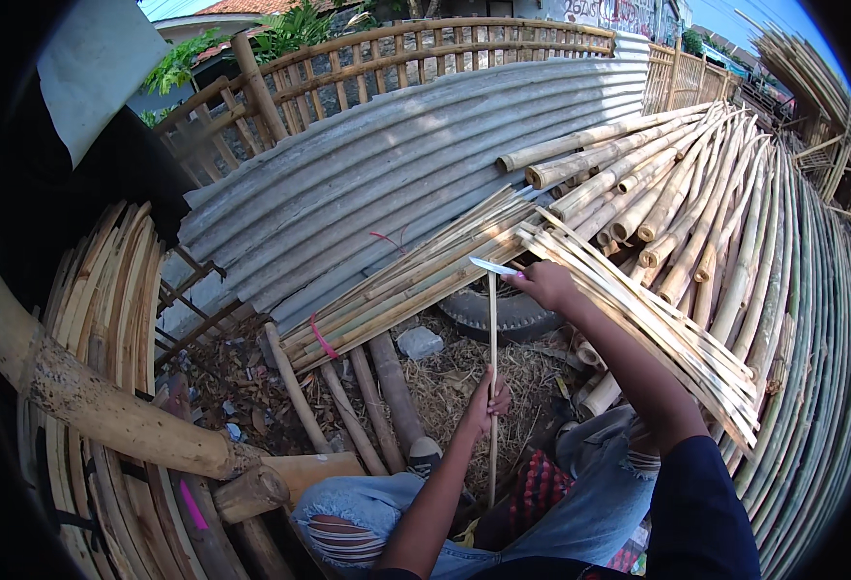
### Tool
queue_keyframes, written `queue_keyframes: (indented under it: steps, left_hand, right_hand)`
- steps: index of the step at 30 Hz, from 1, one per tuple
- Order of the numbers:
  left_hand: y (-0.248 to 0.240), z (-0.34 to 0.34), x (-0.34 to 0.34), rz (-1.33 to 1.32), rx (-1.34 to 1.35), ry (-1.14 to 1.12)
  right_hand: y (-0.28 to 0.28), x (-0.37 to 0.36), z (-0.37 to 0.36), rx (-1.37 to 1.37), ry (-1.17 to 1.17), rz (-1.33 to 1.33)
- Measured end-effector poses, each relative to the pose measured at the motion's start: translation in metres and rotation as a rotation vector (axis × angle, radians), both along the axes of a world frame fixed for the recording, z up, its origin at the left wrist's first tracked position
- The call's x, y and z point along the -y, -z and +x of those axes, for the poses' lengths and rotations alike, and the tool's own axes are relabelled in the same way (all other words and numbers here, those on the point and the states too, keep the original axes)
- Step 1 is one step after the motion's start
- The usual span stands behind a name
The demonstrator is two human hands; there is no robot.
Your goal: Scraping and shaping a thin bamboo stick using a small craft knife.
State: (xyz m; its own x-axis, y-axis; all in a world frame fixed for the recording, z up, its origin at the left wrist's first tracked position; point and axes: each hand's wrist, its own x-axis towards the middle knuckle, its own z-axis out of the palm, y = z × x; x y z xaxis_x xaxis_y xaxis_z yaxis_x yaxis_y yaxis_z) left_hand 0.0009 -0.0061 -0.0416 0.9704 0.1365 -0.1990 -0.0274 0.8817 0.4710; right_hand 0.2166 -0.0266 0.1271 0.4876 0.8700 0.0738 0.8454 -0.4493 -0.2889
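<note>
My left hand (pixel 484 399) is closed around a narrow bamboo strip (pixel 492 329), which stands upright between my knees. In my right hand (pixel 544 287) is a knife (pixel 495 267), its pale blade pointing left and lying across the strip's top end. Whether the blade has cut into the strip I cannot tell. Just right of the knife, a stack of split bamboo slats (pixel 638 329) slopes down past my right forearm. Behind the blade lies a bundle of bamboo strips (pixel 416 275), bound with a pink tie (pixel 322 335) near its left end.
Corrugated metal sheets (pixel 377 155) and a bamboo fence (pixel 425 53) stand ahead. Whole bamboo poles (pixel 677 193) are piled at right beside long green ones (pixel 817 367). A tire (pixel 498 314) lies under the strips. A thick bamboo pole (pixel 126 416) crosses at left, near upright slats (pixel 106 280).
</note>
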Motion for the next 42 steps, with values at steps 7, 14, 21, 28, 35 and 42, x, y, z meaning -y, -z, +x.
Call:
queue_keyframes:
  steps: [7,14,21,28,35,42]
  left_hand:
    - [-0.003,-0.002,-0.008,0.005,0.009,0.001]
    - [0.001,-0.005,-0.004,0.021,-0.011,0.005]
    - [-0.001,-0.004,0.003,0.068,-0.056,-0.062]
    - [0.001,0.000,-0.005,0.010,-0.037,-0.051]
    - [0.002,-0.006,-0.006,0.004,0.027,0.021]
    - [-0.006,0.001,0.004,-0.026,-0.016,0.029]
  right_hand:
    - [0.014,0.008,-0.038,0.061,-0.209,-0.130]
    - [0.023,0.018,-0.045,-0.027,-0.231,-0.120]
    - [-0.003,0.007,-0.017,-0.114,0.077,0.056]
    - [0.013,0.001,-0.024,-0.015,-0.010,-0.058]
    - [0.018,0.009,-0.042,0.090,-0.194,-0.101]
    - [-0.004,0.004,0.012,-0.156,0.185,0.214]
